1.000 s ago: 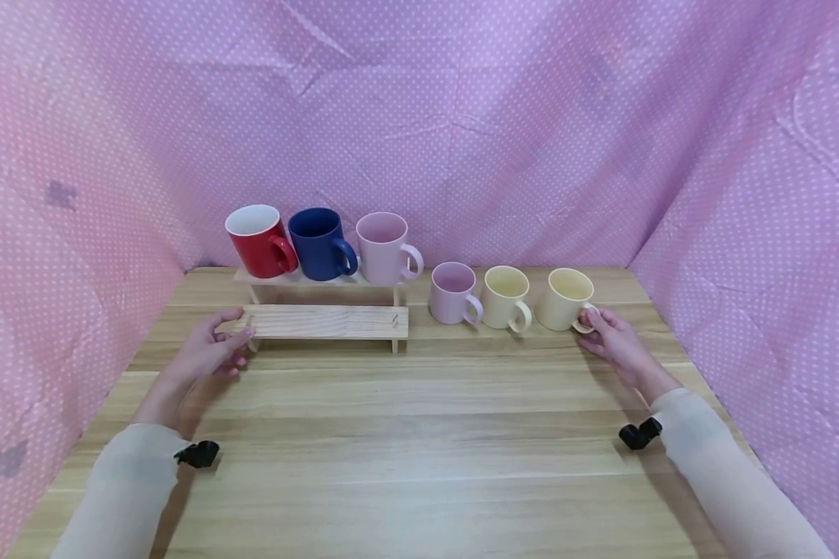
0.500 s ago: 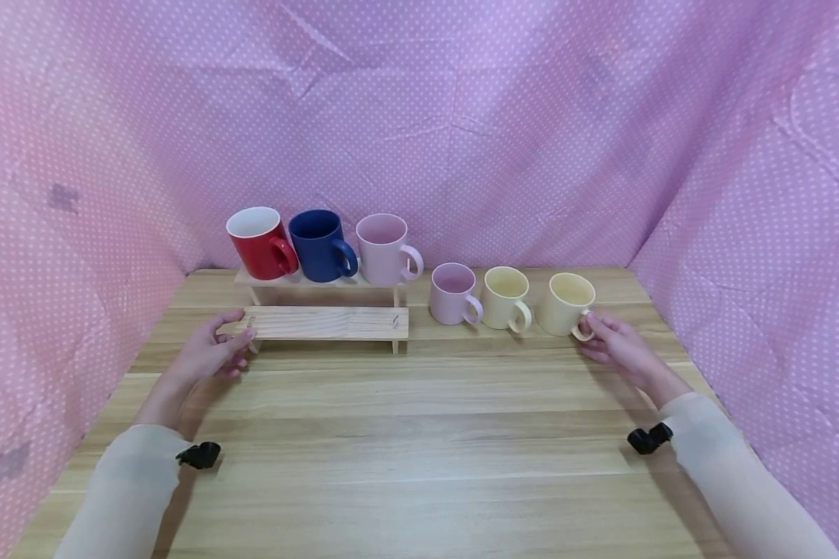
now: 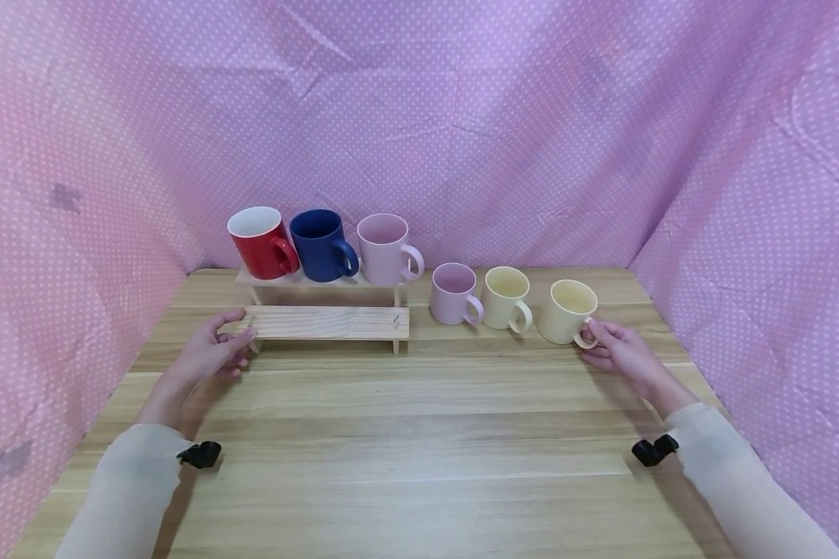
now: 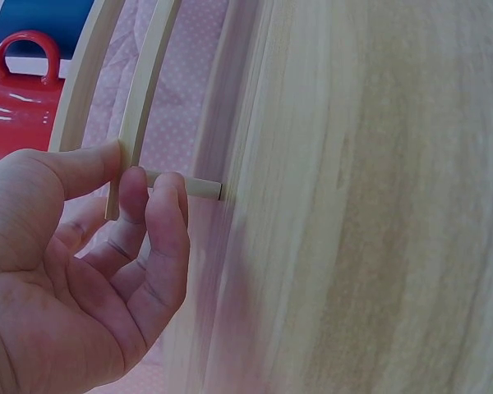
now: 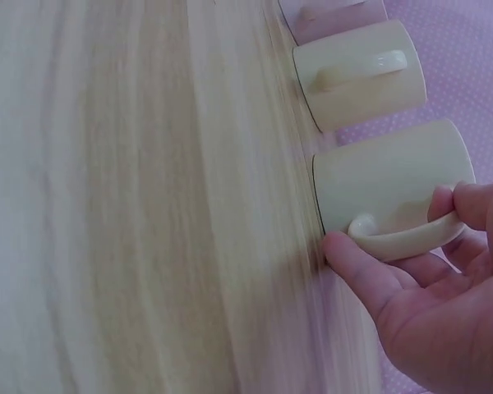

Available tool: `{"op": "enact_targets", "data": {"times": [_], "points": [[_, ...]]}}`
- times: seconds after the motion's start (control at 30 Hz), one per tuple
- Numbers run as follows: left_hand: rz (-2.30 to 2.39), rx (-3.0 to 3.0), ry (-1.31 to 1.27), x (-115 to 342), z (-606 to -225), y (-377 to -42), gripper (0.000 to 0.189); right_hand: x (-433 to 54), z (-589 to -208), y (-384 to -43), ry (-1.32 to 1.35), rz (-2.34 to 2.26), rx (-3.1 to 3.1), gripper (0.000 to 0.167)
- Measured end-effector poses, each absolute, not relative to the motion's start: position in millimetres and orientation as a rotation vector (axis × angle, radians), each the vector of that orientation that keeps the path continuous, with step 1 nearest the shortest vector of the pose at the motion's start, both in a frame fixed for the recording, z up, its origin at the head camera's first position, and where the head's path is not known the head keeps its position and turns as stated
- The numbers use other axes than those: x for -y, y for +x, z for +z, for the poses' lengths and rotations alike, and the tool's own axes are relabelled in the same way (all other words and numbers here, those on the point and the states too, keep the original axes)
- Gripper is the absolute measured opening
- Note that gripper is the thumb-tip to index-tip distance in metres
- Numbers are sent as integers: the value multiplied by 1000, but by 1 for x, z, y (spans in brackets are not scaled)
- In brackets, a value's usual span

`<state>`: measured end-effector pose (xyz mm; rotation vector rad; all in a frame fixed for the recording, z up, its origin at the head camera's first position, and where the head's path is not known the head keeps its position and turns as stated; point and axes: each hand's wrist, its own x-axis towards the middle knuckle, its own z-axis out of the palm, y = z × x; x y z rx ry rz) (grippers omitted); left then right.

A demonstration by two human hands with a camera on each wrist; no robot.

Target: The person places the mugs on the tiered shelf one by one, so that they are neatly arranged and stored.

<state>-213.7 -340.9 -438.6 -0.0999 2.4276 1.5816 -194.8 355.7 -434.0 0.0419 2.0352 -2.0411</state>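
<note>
At the left end of the two-step wooden rack (image 3: 328, 323), my left hand (image 3: 208, 351) pinches the lower board between thumb and fingers; in the left wrist view the board's end (image 4: 131, 135) shows at the thumb tip. My right hand (image 3: 624, 357) holds the handle of the rightmost pale yellow mug (image 3: 561, 317), thumb on top and fingers beneath. That mug stands upright at the table surface; I cannot tell whether its base touches. A second yellow mug (image 3: 501, 304) and a small pink mug (image 3: 450, 301) stand to its left.
On the rack's upper step are a red mug (image 3: 260, 256) with a white inside, a dark blue mug (image 3: 318, 258) and a larger pink mug (image 3: 381, 260). Pink dotted cloth (image 3: 433, 132) hangs behind and on both sides of the wooden table (image 3: 405, 450).
The right hand has drawn the rightmost yellow mug a little toward the front of the table, widening its offset from the other mugs. My left hand and the rack have stayed put.
</note>
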Motion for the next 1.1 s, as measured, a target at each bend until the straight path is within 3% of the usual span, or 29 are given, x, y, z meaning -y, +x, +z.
{"op": "enact_targets", "data": {"times": [0.27,0.7,1.1], "points": [[1589,-2435,-83,340,-438,-213,78,-356,-426,-182,8,-2187,-1937,22],[1600,-2430,-93,341,-436,-211,81,-353,-387,-165,-282,-2173,-1879,29],[1620,-2419,-80,341,-436,-211,81,-298,-366,-163,-469,-2122,-1736,29]]}}
